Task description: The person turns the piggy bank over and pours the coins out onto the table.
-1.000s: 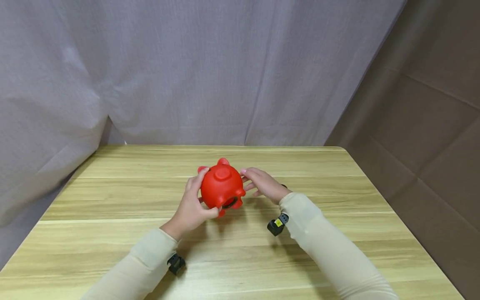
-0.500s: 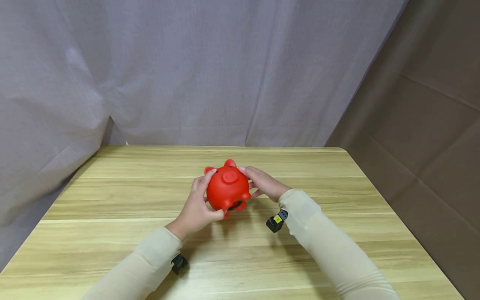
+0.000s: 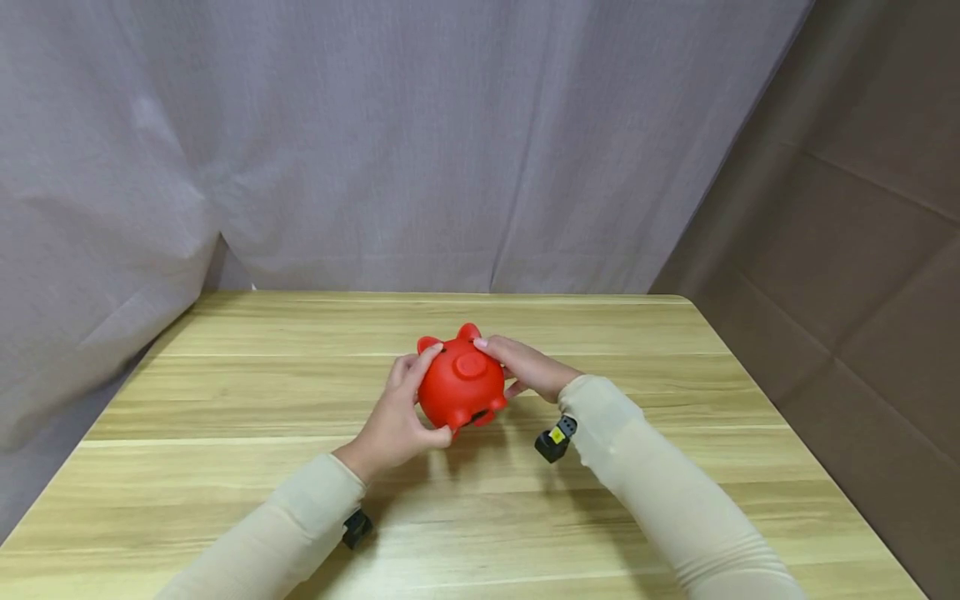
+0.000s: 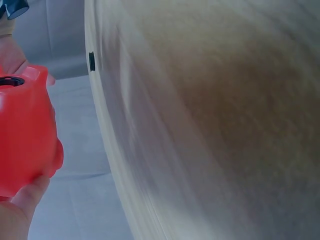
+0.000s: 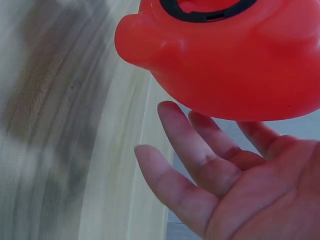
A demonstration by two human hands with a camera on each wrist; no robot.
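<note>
Grey curtain backs a wooden table (image 3: pixel 225 400), and above its middle a red piggy bank (image 3: pixel 459 385) is held tilted, snout up: the left hand (image 3: pixel 393 421) grips its left flank with fingers curled round it, while the right hand (image 3: pixel 525 367) rests against its right side, fingers nearly straight. Turning it securely likely calls for a steady left grip and right-hand support underneath. Only the right wrist view shows the black-rimmed opening (image 5: pixel 205 10) in its underside.
</note>
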